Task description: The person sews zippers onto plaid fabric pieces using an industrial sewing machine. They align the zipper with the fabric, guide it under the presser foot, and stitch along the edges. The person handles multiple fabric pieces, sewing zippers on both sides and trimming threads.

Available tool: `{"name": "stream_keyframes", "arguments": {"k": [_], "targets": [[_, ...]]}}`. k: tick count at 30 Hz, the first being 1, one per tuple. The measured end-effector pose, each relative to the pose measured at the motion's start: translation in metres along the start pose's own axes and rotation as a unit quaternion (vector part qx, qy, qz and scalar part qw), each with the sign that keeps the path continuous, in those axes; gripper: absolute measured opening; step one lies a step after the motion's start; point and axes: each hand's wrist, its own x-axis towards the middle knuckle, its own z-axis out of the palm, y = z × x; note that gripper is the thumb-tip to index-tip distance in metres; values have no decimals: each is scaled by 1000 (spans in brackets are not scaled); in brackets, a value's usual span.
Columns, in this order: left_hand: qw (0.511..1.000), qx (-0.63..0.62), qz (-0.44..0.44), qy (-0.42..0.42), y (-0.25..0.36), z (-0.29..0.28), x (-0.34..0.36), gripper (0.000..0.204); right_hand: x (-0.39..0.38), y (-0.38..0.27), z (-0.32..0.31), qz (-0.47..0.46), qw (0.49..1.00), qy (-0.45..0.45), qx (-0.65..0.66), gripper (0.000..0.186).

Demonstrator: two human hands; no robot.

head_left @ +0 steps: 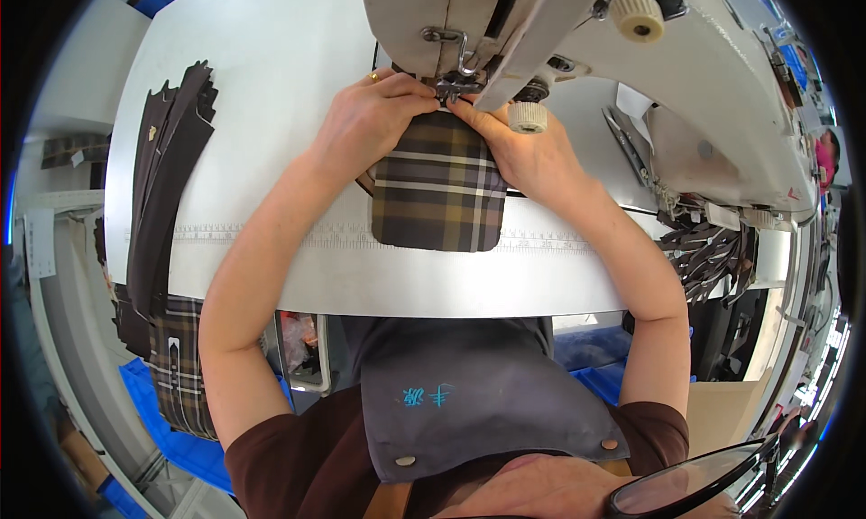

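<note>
A brown, olive and white plaid fabric piece (437, 203) with rounded corners lies under the presser foot (456, 90) of a white sewing machine (713, 95). My left hand (365, 122) holds its upper left edge, fingertips pinched together just left of the foot. My right hand (528, 163) grips the upper right edge, thumb close beside the foot; some of its fingers are hidden behind machine parts. A darker layer peeks out at the fabric's left side.
Dark fabric strips (167, 176) lie at the left, with plaid pieces (178, 375) over a blue bin (144, 402) below. Scissors or tweezers (627, 149) rest on the machine bed; cut dark scraps (708, 257) pile at the right. A ruler scale runs along the white table (253, 86).
</note>
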Motion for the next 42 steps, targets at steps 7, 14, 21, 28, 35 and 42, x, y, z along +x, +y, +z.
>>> {"name": "stream_keyframes", "arguments": {"k": [7, 14, 21, 28, 35, 42], "targets": [[1000, -21, 3, -13, -1, -3, 1, 27, 1, 0, -2, 11, 1000, 1, 20, 26], [999, -22, 31, 12, -1, 2, -7, 25, -1, 3, -3, -12, 999, -22, 32, 24], [993, 69, -66, 75, 11, -1, 2, 22, -14, 8, -7, 68, 993, 10, 99, 31], [999, 13, -50, 1, -2, -3, -3, 20, -92, 40, -57, 249, 946, 11, -207, 31], [990, 139, -12, 11, 36, -2, -10, 15, -100, 60, -56, 238, 952, 70, -179, 18], [968, -130, -136, -164, 46, -42, -31, 7, -97, 42, -62, 391, 903, 151, 91, 19]]}}
